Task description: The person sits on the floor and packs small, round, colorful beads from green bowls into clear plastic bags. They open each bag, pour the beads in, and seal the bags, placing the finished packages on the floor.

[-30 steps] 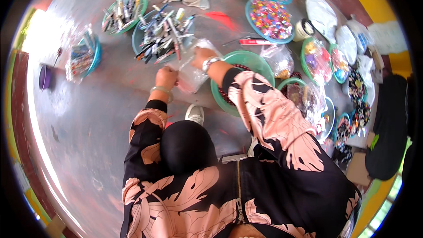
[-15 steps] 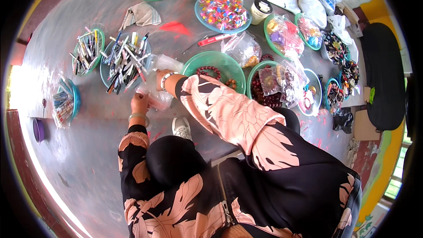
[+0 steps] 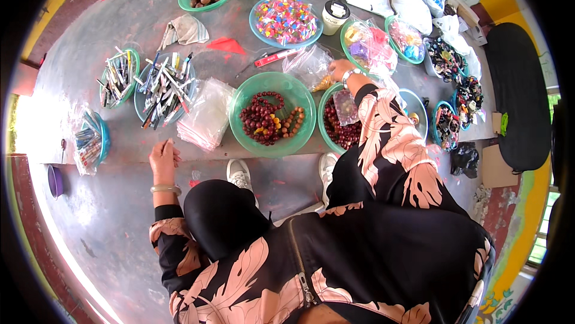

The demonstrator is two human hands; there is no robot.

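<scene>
My left hand [image 3: 163, 161] is at the near edge of the grey table, fingers curled in and nothing visible in them. It is just left of a stack of clear plastic bags [image 3: 206, 111] and apart from it. My right hand [image 3: 342, 71] reaches over the far side of a green bowl of dark red beads [image 3: 339, 121], fingers bent but not closed on anything I can see. Beside its fingers lies a clear bag with orange-gold pieces [image 3: 323, 82]. A larger green bowl [image 3: 271, 147], between my hands, holds dark red and brown bead strings [image 3: 261, 118].
Bowls of pens [image 3: 165, 90] stand at the left. Farther back are a blue bowl of colourful small pieces [image 3: 286, 21], a lidded cup [image 3: 335, 17], a red-handled cutter [image 3: 275, 57] and a cloth [image 3: 184, 30]. White bags [image 3: 413, 12] and bowls of hair ties [image 3: 446, 57] crowd the right.
My right hand has left the plastic bags and swung right, past the large green bowl, uncovering its bead strings. My left hand has drawn back from the bags, left and nearer to me.
</scene>
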